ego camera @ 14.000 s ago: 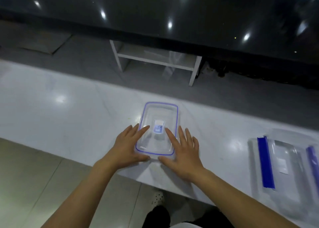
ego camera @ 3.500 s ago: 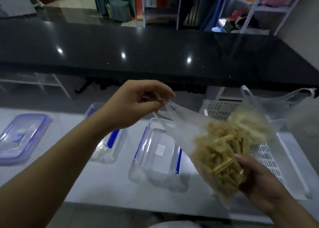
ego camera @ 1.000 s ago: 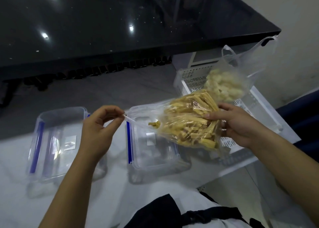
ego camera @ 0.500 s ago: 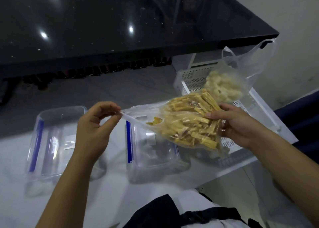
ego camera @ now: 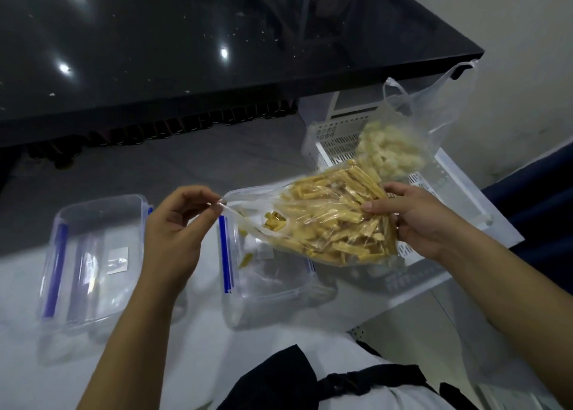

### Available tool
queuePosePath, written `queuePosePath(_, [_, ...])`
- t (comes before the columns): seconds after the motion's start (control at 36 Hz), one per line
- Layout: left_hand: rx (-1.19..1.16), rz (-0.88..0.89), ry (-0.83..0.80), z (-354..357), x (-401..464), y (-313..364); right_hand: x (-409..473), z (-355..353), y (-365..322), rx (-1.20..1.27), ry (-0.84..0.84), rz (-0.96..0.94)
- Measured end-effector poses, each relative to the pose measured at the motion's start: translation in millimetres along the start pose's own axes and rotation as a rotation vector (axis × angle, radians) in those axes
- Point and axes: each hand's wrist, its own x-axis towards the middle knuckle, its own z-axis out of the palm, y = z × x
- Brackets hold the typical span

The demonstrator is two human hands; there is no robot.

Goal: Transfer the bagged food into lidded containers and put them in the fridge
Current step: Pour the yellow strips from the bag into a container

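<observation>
At centre frame, above the white desk [ego camera: 279,332], a clear bag of yellow strips [ego camera: 328,223] lies tilted on its side over an open container [ego camera: 263,273], its mouth toward the left. Compared with half a second ago, several strips have slid to the bag's mouth and a few now lie inside the container, which was bare then; the bag itself sits at much the same angle. The left hand [ego camera: 176,232] still pinches the bag's lip between thumb and fingertips, its grip clenched on the plastic, while the right hand [ego camera: 412,220] grasps the bag's closed end, fingers curled round the bunched strips. Both hands have kept their places.

At lower left of the frame a second open container [ego camera: 93,254] with blue clips stands on the desk, well apart from the first and partly covered by the left forearm. At right, a white perforated basket [ego camera: 335,139] holds a second clear bag of pale lumps [ego camera: 390,152], its handles standing up against the wall. The held bag hides the basket's near corner and the far side of the container beneath it. A glossy black counter [ego camera: 217,37] fills the upper frame.
</observation>
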Motion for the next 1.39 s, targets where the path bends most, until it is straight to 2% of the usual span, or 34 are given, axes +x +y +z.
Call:
queuePosePath(0.17, [0.100, -0.012, -0.056, 4, -2, -4, -2, 2, -5, -0.001, 0.002, -0.025])
queuePosePath(0.31, [0.084, 0.033, -0.030, 1, 1, 2, -6, -1, -11, 0.028, -0.012, -0.050])
queuePosePath(0.39, [0.074, -0.021, -0.080, 11, 2, 0, -4, 3, -11, -0.013, 0.013, -0.049])
queuePosePath(0.53, [0.035, -0.033, 0.042, 15, 2, 0, -2, 6, -10, -0.016, 0.028, -0.065])
queuePosePath(0.67, [0.023, -0.106, 0.072, 21, -5, -3, -1, 12, -9, 0.002, 0.023, -0.058])
queuePosePath(0.83, [0.031, -0.149, 0.206, 21, -19, -5, -2, 14, -7, 0.016, 0.014, -0.062])
queuePosePath(0.92, [-0.016, -0.198, 0.220, 24, -23, -6, -3, 16, -5, 0.004, 0.009, -0.055])
queuePosePath(1.39, [-0.015, -0.209, 0.165, 27, -25, -9, -11, 16, -16, -0.037, 0.004, -0.143])
